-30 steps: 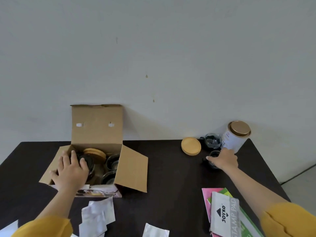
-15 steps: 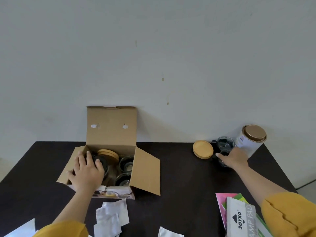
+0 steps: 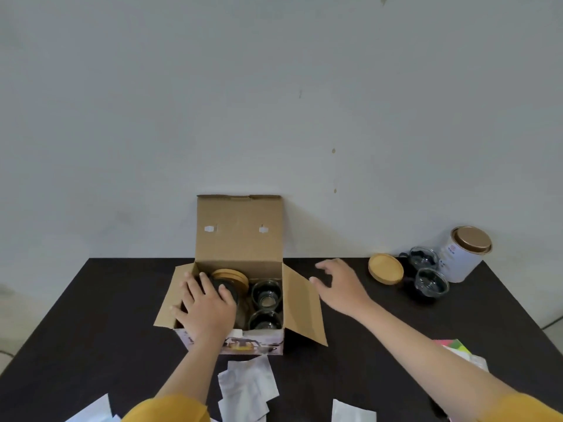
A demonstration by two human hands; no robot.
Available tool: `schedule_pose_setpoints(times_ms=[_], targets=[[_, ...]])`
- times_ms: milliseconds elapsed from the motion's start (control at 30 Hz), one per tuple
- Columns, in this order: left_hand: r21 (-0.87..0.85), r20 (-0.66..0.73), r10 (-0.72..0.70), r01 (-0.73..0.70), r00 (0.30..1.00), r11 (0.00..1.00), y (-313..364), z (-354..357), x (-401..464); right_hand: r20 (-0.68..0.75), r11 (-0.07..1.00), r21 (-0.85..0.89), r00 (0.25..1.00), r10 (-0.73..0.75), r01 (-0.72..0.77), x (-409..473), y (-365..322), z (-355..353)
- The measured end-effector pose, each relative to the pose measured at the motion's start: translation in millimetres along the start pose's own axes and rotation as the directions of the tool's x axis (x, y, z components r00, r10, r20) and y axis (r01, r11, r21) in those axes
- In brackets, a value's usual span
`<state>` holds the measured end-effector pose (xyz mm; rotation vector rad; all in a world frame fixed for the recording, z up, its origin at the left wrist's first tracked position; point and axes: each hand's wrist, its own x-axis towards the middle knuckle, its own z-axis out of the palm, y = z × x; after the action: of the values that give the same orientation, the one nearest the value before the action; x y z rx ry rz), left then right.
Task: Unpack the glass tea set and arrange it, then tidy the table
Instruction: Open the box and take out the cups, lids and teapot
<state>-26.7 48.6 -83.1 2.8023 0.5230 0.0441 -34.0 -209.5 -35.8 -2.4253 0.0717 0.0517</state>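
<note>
The right hand has left the two glass cups near the white tin at two o'clock and now hangs empty, fingers spread, just right of the cardboard box; the left hand stays in the box at its nine o'clock side, curled over a dark round piece, though whether it truly grips I cannot tell; two more cups stand inside at three o'clock, wooden lids behind; another wooden lid lies beside the unpacked cups. The glass is likely light, slick and brittle; take each cup around its wall, lifting straight up clear of its neighbours; loose white wrappers lie at six o'clock on the dark table.
</note>
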Motion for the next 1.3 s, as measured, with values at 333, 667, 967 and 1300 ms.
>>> schedule_pose_setpoints(times_ms=[333,667,967,1300], targets=[[-0.060,0.004,0.026,-0.026,1.000,0.998,-4.3,3.0,3.3,0.225,0.982,-0.186,0.974,0.027,0.015,22.4,-102.0,80.9],[-0.075,-0.033,0.045,-0.047,0.998,0.996,-5.9,9.4,7.9,0.346,0.855,-0.513,0.892,0.290,-0.079,59.3,-109.6,111.0],[-0.077,-0.066,0.063,-0.068,0.996,0.995,-5.8,13.2,10.5,0.323,0.853,-0.519,0.910,0.260,-0.059,62.5,-101.5,116.7],[-0.061,-0.028,0.037,-0.039,0.999,0.997,-6.2,12.6,10.7,0.211,0.924,-0.382,0.971,0.113,-0.024,49.4,-107.6,90.2]])
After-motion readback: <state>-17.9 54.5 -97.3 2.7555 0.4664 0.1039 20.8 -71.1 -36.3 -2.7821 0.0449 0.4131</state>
